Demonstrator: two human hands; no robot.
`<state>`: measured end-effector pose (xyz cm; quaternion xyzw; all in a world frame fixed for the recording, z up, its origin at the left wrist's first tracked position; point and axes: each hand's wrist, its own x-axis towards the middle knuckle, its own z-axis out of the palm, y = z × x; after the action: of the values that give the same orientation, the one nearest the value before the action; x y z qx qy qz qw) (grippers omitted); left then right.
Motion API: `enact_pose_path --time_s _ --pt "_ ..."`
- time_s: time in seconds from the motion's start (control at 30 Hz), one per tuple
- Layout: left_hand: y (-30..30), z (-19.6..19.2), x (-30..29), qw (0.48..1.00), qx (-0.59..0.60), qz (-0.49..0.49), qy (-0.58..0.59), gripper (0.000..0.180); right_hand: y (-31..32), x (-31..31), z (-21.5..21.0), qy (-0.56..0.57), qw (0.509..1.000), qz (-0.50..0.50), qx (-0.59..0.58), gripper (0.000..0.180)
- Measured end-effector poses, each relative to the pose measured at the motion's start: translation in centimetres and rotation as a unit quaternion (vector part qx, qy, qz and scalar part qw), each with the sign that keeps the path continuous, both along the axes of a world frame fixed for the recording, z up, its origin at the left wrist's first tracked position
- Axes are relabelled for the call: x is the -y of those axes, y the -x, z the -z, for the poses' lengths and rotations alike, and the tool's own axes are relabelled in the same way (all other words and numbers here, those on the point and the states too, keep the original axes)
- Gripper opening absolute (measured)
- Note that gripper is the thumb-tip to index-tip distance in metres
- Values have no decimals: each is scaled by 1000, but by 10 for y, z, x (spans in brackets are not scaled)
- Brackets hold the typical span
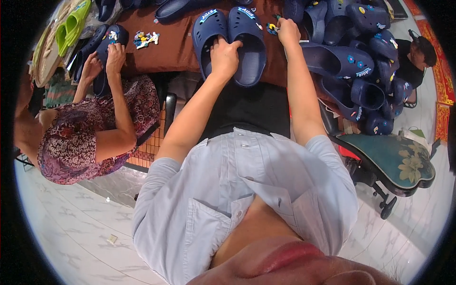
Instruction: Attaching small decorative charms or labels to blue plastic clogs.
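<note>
Gripping the inner rims of a pair of navy clogs (231, 40), the left hand (225, 56) had its fingers curled shut over the two shoes where they met, near the front edge of the brown-covered table (175, 47). The right hand (287, 31) was closed in a pinch on a small coloured shoe charm (272, 28), just beside the right clog and close to the heap of navy clogs (361, 61) stacked at the table's right end. Toward the left edge, a co-worker's hands (104, 59) held another navy clog (107, 45), with a cluster of loose charms (145, 39) lying near it. Green sandals (71, 23) sat at the far left corner
</note>
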<state>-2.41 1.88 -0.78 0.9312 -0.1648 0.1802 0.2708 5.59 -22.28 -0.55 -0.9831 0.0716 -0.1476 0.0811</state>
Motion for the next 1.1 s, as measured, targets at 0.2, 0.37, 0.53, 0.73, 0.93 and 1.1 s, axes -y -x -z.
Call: enact_pose_path --time_s 0.2,0.37,0.53,0.73,0.93,1.1 --pt "1 3 -2 1000 25 11 5 27 17 -11 -15 -119 989 14 84 14" --pt "-5 6 -4 1000 -1 5 -1 26 18 -22 7 -47 986 -74 139 14" --pt "-7 3 -5 1000 1 10 -12 28 28 -36 24 -121 977 -38 171 14" --pt "-4 2 -5 1000 18 9 -12 27 34 -36 28 -74 973 -24 216 12" --pt "-2 2 -2 1000 -8 12 3 27 46 -32 23 -96 980 -65 162 17" --pt "-1 -2 0 1000 -4 2 6 26 58 -33 16 -148 965 -76 205 13"
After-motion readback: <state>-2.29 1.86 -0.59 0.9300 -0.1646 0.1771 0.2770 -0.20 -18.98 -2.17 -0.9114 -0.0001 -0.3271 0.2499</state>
